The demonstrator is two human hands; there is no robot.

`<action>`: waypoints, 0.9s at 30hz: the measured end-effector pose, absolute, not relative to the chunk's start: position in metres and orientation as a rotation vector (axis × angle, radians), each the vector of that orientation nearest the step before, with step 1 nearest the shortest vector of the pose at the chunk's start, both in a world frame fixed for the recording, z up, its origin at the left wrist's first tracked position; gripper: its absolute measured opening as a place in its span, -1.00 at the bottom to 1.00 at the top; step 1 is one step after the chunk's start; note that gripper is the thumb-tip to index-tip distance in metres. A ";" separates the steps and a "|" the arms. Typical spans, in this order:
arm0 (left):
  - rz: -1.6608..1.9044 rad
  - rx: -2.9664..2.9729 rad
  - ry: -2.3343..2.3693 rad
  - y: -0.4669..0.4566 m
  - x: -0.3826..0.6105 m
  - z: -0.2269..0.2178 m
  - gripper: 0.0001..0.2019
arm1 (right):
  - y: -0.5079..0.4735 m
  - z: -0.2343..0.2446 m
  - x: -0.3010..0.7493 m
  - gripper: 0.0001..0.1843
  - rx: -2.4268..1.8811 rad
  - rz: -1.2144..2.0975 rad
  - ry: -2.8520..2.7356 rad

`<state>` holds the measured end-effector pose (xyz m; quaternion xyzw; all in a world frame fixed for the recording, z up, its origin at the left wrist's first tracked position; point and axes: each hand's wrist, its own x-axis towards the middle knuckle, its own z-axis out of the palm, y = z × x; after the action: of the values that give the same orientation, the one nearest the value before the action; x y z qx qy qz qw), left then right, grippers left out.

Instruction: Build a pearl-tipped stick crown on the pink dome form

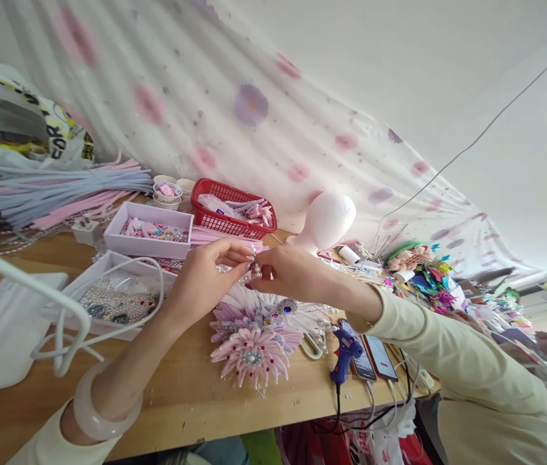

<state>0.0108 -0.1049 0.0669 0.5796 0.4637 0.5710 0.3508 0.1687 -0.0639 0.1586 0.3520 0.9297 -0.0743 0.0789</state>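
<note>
My left hand [212, 274] and my right hand [285, 271] meet above the table, fingers pinched. Between their fingertips is a small cluster of pearl beads [255, 266], with both hands closed on it. Just below them lies a pink and lilac flower ornament [252, 357], made of fuzzy petals with red gems and a beaded centre. White petals and pearl sprays spread out from its right side. How the beads join to anything else is hidden by my fingers.
Two white boxes of beads [150, 248] stand left, near a red basket [234, 223]. A white mannequin head [329, 219] is behind my right hand. A blue glue gun [345, 355] and two phones [380, 356] lie right. A white cable [60, 303] loops by my left arm.
</note>
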 end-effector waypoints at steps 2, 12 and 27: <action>1.491 1.492 1.179 -0.104 0.010 0.066 -0.88 | -0.065 0.160 0.171 -0.89 1.069 -0.230 2.754; 1.300 1.535 1.092 -0.087 0.023 0.067 -0.51 | -0.035 0.182 0.196 -0.87 0.960 -0.621 2.640; 1.278 1.670 1.204 -0.103 0.018 0.072 -0.84 | 0.045 0.155 0.171 -0.84 0.766 -0.697 2.381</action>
<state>0.0177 -0.1030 0.0718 0.6451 0.4652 0.4939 0.3514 0.1708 0.0451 0.1550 0.2840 0.8832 -0.2585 0.2691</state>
